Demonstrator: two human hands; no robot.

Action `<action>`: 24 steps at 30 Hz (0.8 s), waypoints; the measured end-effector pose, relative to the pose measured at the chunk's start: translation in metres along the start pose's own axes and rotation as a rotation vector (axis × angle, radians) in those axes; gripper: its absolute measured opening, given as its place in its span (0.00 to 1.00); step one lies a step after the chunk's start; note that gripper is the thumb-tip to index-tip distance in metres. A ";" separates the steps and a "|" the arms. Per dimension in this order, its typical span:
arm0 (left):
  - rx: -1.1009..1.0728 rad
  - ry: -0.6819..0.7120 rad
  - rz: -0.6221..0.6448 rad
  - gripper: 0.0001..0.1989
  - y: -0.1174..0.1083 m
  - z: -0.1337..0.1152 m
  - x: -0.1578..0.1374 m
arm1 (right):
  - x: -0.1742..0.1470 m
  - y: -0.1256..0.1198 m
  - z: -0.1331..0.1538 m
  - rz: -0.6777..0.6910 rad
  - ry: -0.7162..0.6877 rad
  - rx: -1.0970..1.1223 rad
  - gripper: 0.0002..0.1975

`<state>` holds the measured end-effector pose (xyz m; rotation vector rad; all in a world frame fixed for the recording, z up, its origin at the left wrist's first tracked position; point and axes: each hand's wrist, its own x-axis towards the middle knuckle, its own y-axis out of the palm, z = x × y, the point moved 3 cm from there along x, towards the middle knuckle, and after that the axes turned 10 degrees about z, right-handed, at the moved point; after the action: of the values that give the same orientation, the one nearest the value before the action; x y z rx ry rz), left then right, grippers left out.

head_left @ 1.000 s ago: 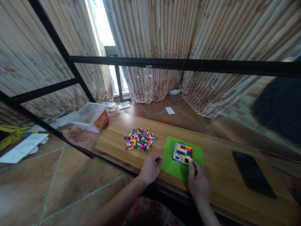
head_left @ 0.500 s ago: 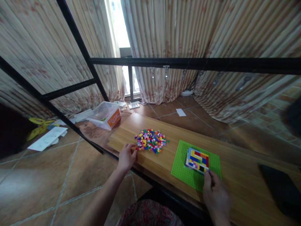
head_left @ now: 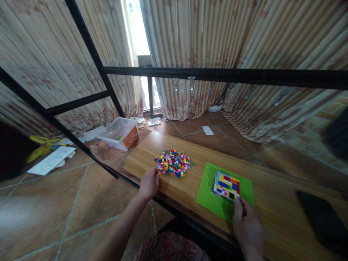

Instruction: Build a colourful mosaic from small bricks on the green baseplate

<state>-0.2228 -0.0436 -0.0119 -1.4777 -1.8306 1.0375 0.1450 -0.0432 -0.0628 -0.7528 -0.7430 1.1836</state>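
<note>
Head view: apparently selecting, held left hand (head_left: 149,183) at near-left edge of brick pile (head_left: 174,164); could not tell if grasping. Pinched brick block (head_left: 226,185) with right hand (head_left: 248,222) over right-side green baseplate (head_left: 206,190); needed fine fingertip picking next.

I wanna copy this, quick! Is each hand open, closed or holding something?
Left hand: curled at the brick pile; can't tell if it's holding anything.
Right hand: curled at the corner of the brick build; can't tell if it's gripping it.

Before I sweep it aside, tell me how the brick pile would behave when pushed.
The brick pile would likely spread apart, since it lies loose. Made of small, blocky bits, it would probably slide more than roll.
</note>
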 end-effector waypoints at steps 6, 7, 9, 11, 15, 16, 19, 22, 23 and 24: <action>-0.367 -0.024 0.009 0.10 -0.002 0.003 0.011 | 0.000 0.000 0.001 -0.002 0.006 -0.001 0.39; -0.423 -0.018 0.010 0.10 -0.001 0.003 0.014 | 0.000 0.000 0.001 0.000 0.012 -0.001 0.39; -0.532 -0.006 0.012 0.09 0.003 0.001 0.020 | 0.000 0.000 0.002 0.008 0.014 -0.002 0.39; -0.599 0.017 0.016 0.07 0.007 -0.003 0.025 | 0.000 0.000 0.002 0.006 0.017 -0.007 0.40; -0.576 0.047 -0.022 0.07 0.015 -0.019 0.034 | 0.000 0.000 0.003 0.003 0.011 -0.003 0.42; -0.562 0.049 -0.032 0.07 0.017 -0.022 0.037 | 0.000 -0.001 0.003 0.002 0.007 -0.002 0.42; -0.525 0.066 -0.030 0.07 0.024 -0.033 0.046 | 0.000 -0.001 0.004 0.001 0.009 -0.011 0.42; -0.496 0.079 -0.007 0.07 0.029 -0.038 0.056 | -0.001 -0.002 0.006 0.000 0.007 -0.012 0.41; -0.481 0.082 0.000 0.07 0.030 -0.039 0.058 | -0.001 -0.003 0.007 -0.003 0.002 -0.010 0.41; -0.463 0.085 0.003 0.07 0.030 -0.039 0.060 | -0.001 -0.003 0.008 -0.005 -0.002 -0.006 0.41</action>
<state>-0.1891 0.0262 -0.0182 -1.7518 -2.0980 0.5585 0.1402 -0.0436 -0.0561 -0.7547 -0.7504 1.1784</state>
